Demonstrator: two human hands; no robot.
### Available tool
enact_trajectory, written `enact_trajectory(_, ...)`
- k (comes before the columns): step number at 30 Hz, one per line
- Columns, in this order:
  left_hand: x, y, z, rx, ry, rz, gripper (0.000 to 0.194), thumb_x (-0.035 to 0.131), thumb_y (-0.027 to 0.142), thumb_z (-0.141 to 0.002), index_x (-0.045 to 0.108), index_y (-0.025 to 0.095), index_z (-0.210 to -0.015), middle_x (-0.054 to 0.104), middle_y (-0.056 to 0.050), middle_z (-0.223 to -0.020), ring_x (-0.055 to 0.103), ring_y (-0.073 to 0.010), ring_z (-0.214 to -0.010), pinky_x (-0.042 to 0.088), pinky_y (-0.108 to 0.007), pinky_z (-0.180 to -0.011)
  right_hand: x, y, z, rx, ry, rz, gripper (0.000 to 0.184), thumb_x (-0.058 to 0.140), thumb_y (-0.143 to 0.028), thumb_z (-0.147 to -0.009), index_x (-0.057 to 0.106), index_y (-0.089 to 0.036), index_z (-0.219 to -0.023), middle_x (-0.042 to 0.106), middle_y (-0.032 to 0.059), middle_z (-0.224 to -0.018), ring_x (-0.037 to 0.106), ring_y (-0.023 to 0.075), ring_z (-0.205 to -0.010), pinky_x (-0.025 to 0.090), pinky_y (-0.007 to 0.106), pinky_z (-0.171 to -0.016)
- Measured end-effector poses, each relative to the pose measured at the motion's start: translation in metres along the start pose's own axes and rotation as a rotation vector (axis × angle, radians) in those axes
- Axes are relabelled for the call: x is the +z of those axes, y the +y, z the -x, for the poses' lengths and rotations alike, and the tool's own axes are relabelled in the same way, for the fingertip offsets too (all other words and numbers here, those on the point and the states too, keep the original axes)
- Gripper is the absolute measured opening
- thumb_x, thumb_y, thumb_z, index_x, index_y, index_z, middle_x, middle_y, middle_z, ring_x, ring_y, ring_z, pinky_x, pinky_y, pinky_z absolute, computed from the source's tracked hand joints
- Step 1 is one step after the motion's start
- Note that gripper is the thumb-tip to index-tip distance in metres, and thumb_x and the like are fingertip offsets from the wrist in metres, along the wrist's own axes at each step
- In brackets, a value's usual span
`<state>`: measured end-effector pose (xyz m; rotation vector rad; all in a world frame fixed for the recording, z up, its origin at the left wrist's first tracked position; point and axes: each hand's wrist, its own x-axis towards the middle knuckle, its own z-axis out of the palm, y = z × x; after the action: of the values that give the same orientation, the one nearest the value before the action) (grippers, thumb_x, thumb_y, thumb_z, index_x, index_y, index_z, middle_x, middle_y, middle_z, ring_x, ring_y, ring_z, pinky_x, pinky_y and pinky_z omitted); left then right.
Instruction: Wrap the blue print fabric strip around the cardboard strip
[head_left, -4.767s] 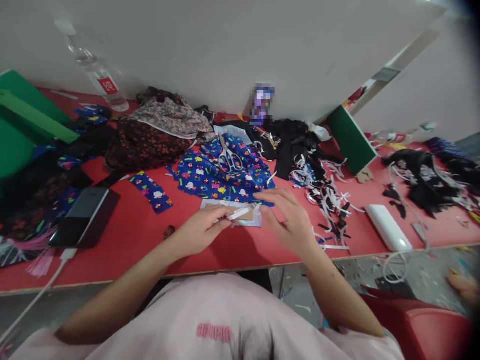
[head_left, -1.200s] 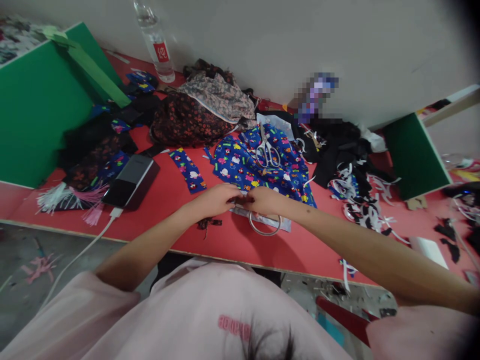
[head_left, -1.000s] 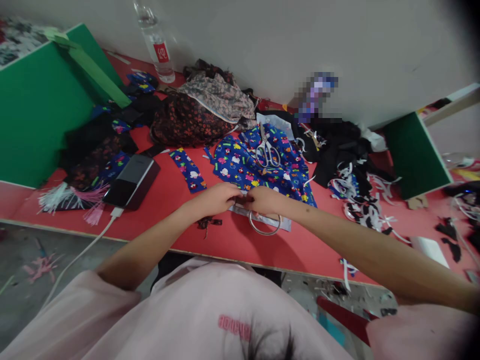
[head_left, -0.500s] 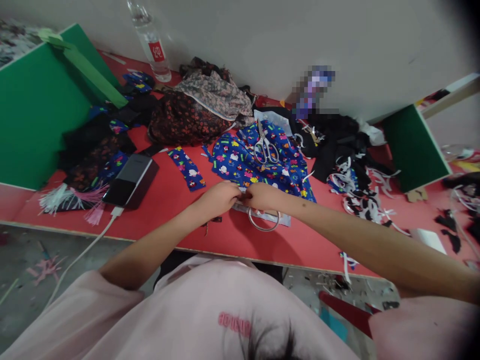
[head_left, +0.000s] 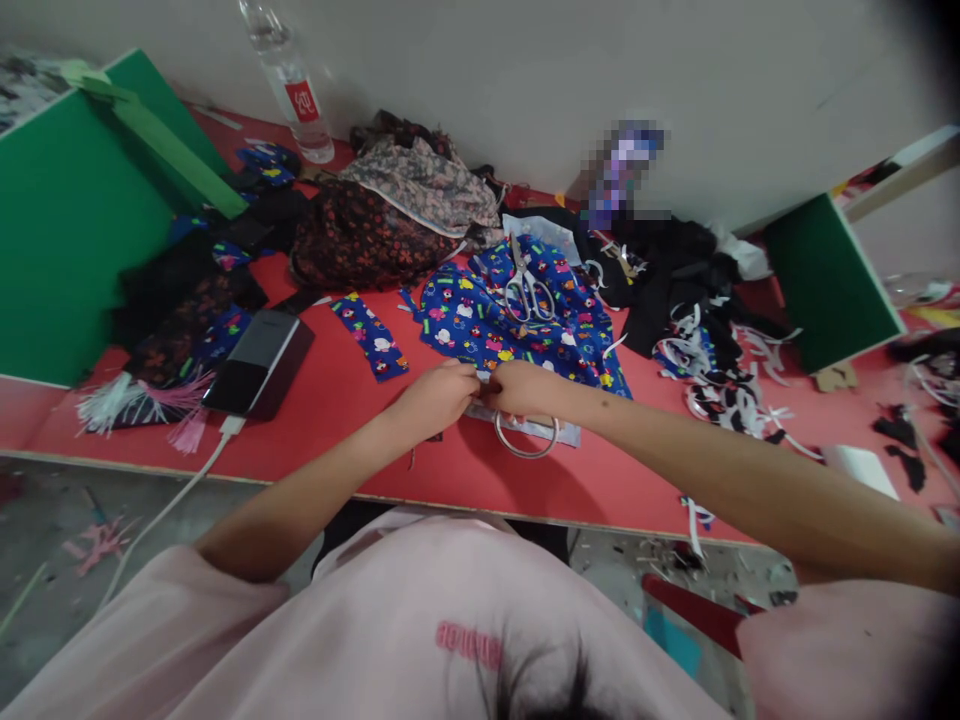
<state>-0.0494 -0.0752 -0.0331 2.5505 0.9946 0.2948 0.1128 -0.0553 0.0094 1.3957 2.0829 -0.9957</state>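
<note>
Ring: a pale, thin ring (head_left: 526,456) sits at the lower edge of the right hand (head_left: 523,388), on the side toward the person's body; its upper part is hidden behind that hand.
Right hand: fingers curled inward and pointing left, right above the ring; whether they grip it, I cannot tell.
Left hand: the left hand (head_left: 441,397) is curled too, its fingertips meeting those of the right; what lies between them is too small and covered to make out. The ring is to its right.
Packet: a light grey packet (head_left: 568,435) lies under the hands and behind the ring, partly covered.
Blue cloth: a printed blue cloth (head_left: 480,332) spreads just beyond the hands.
Scissors: metal scissors (head_left: 522,268) rest on the blue cloth, handles toward the person.
Patch: a strip-shaped blue patch (head_left: 367,335) lies beyond the left hand, to the left of the blue cloth.
Flowered cloth: a dark flowered heap (head_left: 360,235) lies farther back, near the wall.
Left side: a black box (head_left: 259,365) with a white cable (head_left: 232,426) plugged in.
Right side: black cloth (head_left: 667,270) and white trimmings (head_left: 727,402).
Surface: red surface (head_left: 315,425) under it all.
</note>
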Motion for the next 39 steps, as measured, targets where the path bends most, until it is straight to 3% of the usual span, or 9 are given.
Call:
enact_trajectory(5, -0.001, 0.000, 0.000, 0.012, -0.003, 0.004, 0.022, 0.047, 0.014, -0.086, 0.068, 0.015, -0.081, 0.065, -0.006, -0.085, 0.056, -0.0186, -0.086, 0.044, -0.028, -0.079, -0.002, 0.005, 0.015, 0.027, -0.052, -0.102, 0.035, 0.039, -0.032, -0.087, 0.068, -0.012, -0.087, 0.072, 0.0087, -0.072, 0.059, 0.0119, -0.048, 0.040, 0.019, -0.045)
enact_trajectory(11, 0.001, -0.001, 0.000, 0.012, 0.002, 0.018, 0.021, 0.049, 0.017, -0.087, 0.069, 0.014, -0.081, 0.065, -0.007, -0.090, 0.056, -0.0192, -0.087, 0.043, -0.030, -0.081, -0.004, 0.018, 0.057, 0.133, -0.075, -0.299, 0.034, 0.036, -0.030, -0.090, 0.061, -0.013, -0.105, 0.071, 0.0056, -0.076, 0.051, 0.0086, -0.041, 0.037, 0.019, -0.040)
enact_trajectory(15, 0.001, -0.002, -0.001, 0.025, -0.003, 0.041, 0.021, 0.049, 0.018, -0.088, 0.069, 0.014, -0.082, 0.066, -0.007, -0.091, 0.056, -0.0187, -0.091, 0.043, -0.030, -0.083, -0.009, 0.030, 0.081, 0.256, -0.043, -0.097, 0.028, 0.043, -0.033, -0.088, 0.064, -0.016, -0.097, 0.070, 0.0031, -0.069, 0.056, 0.0101, -0.045, 0.038, 0.020, -0.046)
enact_trajectory(18, 0.001, -0.003, -0.001, 0.021, -0.004, 0.043, 0.021, 0.049, 0.017, -0.087, 0.069, 0.015, -0.082, 0.066, -0.007, -0.092, 0.056, -0.0188, -0.092, 0.043, -0.030, -0.084, -0.010, 0.038, 0.091, 0.267, -0.012, 0.029, 0.022, 0.048, -0.032, -0.086, 0.065, -0.020, -0.091, 0.070, 0.0021, -0.069, 0.061, 0.0132, -0.057, 0.036, 0.021, -0.049)
enact_trajectory(22, 0.001, -0.003, -0.001, 0.007, -0.022, 0.020, 0.020, 0.050, 0.016, -0.086, 0.070, 0.014, -0.083, 0.066, -0.008, -0.094, 0.055, -0.0199, -0.093, 0.043, -0.030, -0.084, -0.005, 0.044, 0.092, 0.303, 0.025, 0.073, 0.020, 0.049, -0.030, -0.084, 0.064, -0.021, -0.094, 0.070, 0.0012, -0.069, 0.062, 0.0139, -0.061, 0.035, 0.021, -0.050)
enact_trajectory(26, -0.001, -0.002, -0.001, -0.001, -0.033, 0.018, 0.019, 0.051, 0.015, -0.085, 0.069, 0.014, -0.084, 0.066, -0.008, -0.094, 0.056, -0.0199, -0.094, 0.043, -0.030, -0.085, -0.001, 0.047, 0.085, 0.344, -0.059, 0.031, 0.025, 0.045, -0.027, -0.085, 0.066, -0.018, -0.094, 0.071, 0.0028, -0.071, 0.061, 0.0120, -0.053, 0.038, 0.021, -0.051)
enact_trajectory(39, 0.000, -0.005, -0.001, 0.041, -0.015, -0.009, 0.019, 0.050, 0.014, -0.085, 0.069, 0.015, -0.082, 0.065, -0.007, -0.093, 0.056, -0.0196, -0.091, 0.045, -0.030, -0.083, 0.004, 0.045, 0.069, 0.340, -0.082, 0.230, 0.028, 0.049, -0.022, -0.079, 0.072, -0.007, -0.075, 0.069, 0.0161, -0.071, 0.064, 0.0219, -0.060, 0.042, 0.027, -0.053)
